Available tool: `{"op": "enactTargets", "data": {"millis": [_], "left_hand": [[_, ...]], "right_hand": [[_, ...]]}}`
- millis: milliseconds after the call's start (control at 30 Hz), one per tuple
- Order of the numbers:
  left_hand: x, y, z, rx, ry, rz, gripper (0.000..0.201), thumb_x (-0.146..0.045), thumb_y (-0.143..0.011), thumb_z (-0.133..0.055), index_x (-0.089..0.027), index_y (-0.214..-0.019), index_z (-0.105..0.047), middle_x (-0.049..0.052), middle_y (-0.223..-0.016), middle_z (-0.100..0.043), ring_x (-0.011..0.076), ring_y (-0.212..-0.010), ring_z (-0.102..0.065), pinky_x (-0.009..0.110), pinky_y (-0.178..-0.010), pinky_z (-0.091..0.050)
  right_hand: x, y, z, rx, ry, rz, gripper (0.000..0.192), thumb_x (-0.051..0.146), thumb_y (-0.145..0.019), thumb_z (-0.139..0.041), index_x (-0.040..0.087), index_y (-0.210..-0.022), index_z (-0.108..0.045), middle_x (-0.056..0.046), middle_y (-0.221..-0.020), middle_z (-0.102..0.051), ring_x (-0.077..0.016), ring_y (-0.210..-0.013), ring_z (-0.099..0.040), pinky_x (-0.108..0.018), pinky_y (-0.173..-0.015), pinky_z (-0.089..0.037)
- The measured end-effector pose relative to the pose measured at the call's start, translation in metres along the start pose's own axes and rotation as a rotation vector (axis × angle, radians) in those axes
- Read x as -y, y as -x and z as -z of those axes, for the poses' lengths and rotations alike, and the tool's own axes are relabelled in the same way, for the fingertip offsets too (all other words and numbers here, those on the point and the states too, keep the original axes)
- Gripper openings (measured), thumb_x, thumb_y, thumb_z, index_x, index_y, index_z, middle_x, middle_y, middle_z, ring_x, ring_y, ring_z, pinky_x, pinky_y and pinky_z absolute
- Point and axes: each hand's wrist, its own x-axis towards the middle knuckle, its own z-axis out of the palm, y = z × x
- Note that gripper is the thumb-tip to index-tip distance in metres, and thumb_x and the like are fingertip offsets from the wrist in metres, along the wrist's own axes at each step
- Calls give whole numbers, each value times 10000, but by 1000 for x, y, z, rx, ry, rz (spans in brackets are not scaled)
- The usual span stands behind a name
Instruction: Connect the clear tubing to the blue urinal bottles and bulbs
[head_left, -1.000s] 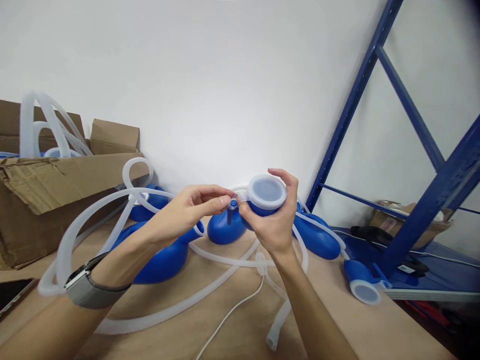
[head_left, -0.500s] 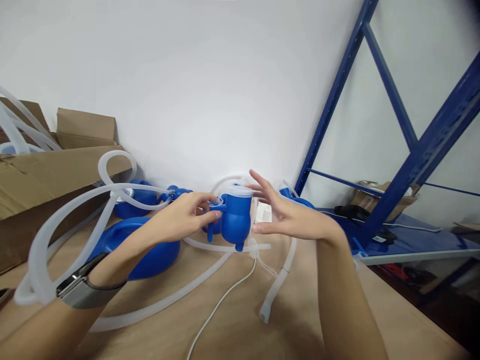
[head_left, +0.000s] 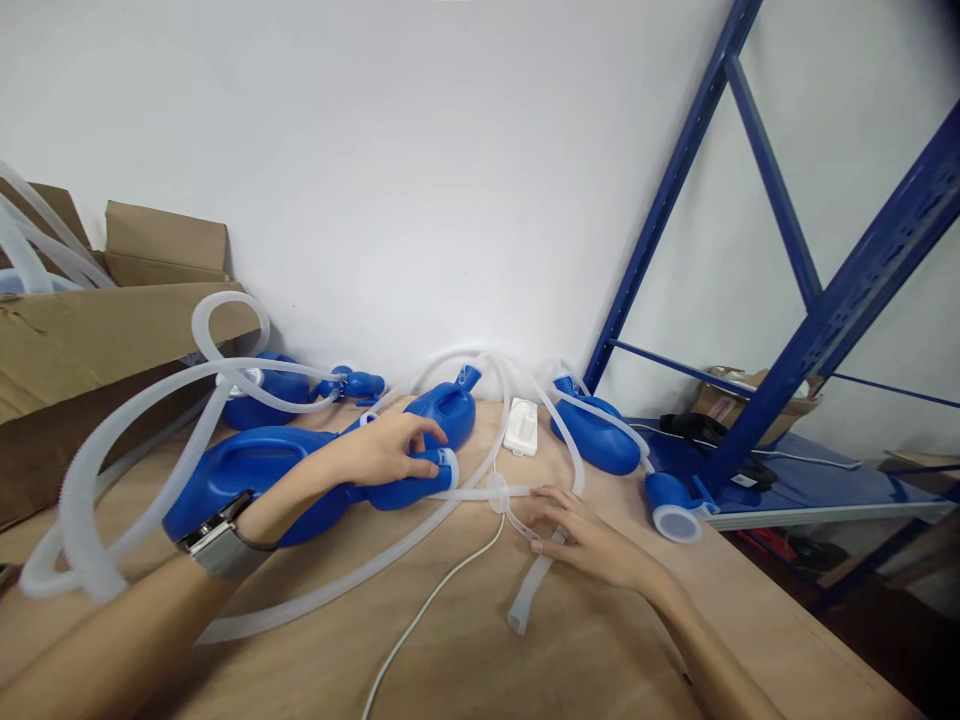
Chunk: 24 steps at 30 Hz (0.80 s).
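My left hand (head_left: 390,447) is over a blue plastic cup (head_left: 401,492) with a white rim, which lies on its side on the table. The thumb and curled fingers are at the cup's rim end. Under my left wrist lies a large blue bottle (head_left: 251,465) with a moulded handle. My right hand (head_left: 581,530) is low over the table, its fingers bent but apart. Its fingertips are at the end of a translucent hose (head_left: 472,494) and beside a thin clear tube loop. Another hose end (head_left: 519,612) comes out below that hand. A second blue bottle (head_left: 448,410) stands behind the left hand.
A white plastic box (head_left: 521,427) sits near the wall. On the right are a blue bottle (head_left: 600,435) and a white-rimmed blue cup (head_left: 671,505). A cardboard box (head_left: 127,325) stands at left, with looped hoses before it. A blue metal rack (head_left: 780,400) rises at right.
The blue cup, earlier upright between both hands, now lies on the table beneath my left hand. My right hand has moved down to the hoses. Another blue cup now shows at right.
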Motion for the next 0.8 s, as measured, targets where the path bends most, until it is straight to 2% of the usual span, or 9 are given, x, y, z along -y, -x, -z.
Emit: {"op": "enactTargets", "data": {"millis": [67, 133, 233, 333, 400, 500, 600, 700, 800], "left_hand": [[-1, 0, -6, 78, -2, -43, 686, -635, -694, -593, -275, -1278, -611, 2, -1118, -676, -127, -725, -450, -28, -664, -310], [-3, 0, -14, 183, 9, -102, 633, -554, -722, -603, -287, -1296, -595, -8, -1135, -679, -124, -765, -468, -31, -689, -321], [-7, -1, -27, 343, 47, -208, 535, -400, -758, -605, -303, -1284, -602, -30, -1182, -689, -127, -811, -500, -38, -732, -338], [-14, -1, -39, 419, 123, -270, 500, -329, -771, -593, -298, -1270, -617, -38, -1256, -677, -126, -885, -532, -50, -769, -343], [-18, -1, -46, 422, 139, -288, 501, -348, -770, -599, -283, -1265, -624, -24, -1245, -679, -124, -869, -516, -41, -761, -332], [-21, 0, -46, 401, 87, -300, 497, -391, -769, -608, -281, -1254, -630, -16, -1231, -676, -114, -857, -505, -11, -785, -340], [-19, 6, -29, 356, 15, -342, 521, -453, -775, -598, -301, -1273, -609, -32, -1312, -642, -91, -960, -554, 2, -860, -377], [-13, 18, 4, 198, -36, -318, 586, -532, -780, -552, -272, -1303, -595, -14, -1332, -634, -84, -985, -565, -8, -828, -367], [1, 31, 40, 29, -79, -173, 636, -634, -753, -523, -282, -1275, -613, -20, -1214, -684, -92, -888, -546, -14, -746, -320]], "right_hand": [[2, -7, -4, -66, 12, 19, 470, 652, -946, -511, 217, -989, -682, -102, -1576, -366, -330, -1485, -329, -507, -1212, -293], [6, -14, -4, -122, 34, 33, 431, 620, -951, -519, 206, -942, -640, -95, -1605, -317, -331, -1474, -340, -509, -1189, -325], [11, -30, -3, -161, 35, 94, 411, 528, -914, -592, 203, -1165, -574, -145, -1542, -393, -322, -1401, -433, -508, -1143, -385], [15, -53, -7, -168, 18, 195, 714, 516, -866, -660, 177, -1442, -413, -169, -1460, -479, -310, -1382, -454, -495, -1159, -365], [19, -70, -9, -116, 38, 252, 764, 496, -856, -686, 168, -1485, -401, -167, -1442, -508, -301, -1367, -471, -464, -1153, -372], [30, -93, -3, 18, 146, 292, 623, 372, -793, -740, 176, -1364, -584, -142, -1252, -615, -305, -1167, -601, -436, -1009, -475], [40, -105, 19, 15, 181, 288, 315, 272, -770, -710, 168, -1066, -727, -106, -1098, -629, -256, -941, -640, -400, -872, -506], [46, -105, 51, -148, 72, 281, 195, 291, -818, -658, 157, -948, -712, -88, -1101, -625, -237, -993, -618, -401, -940, -482], [57, -106, 74, -362, -418, 168, 310, 446, -781, -737, 158, -873, -668, -57, -977, -642, -235, -946, -637, -427, -946, -504]]}}
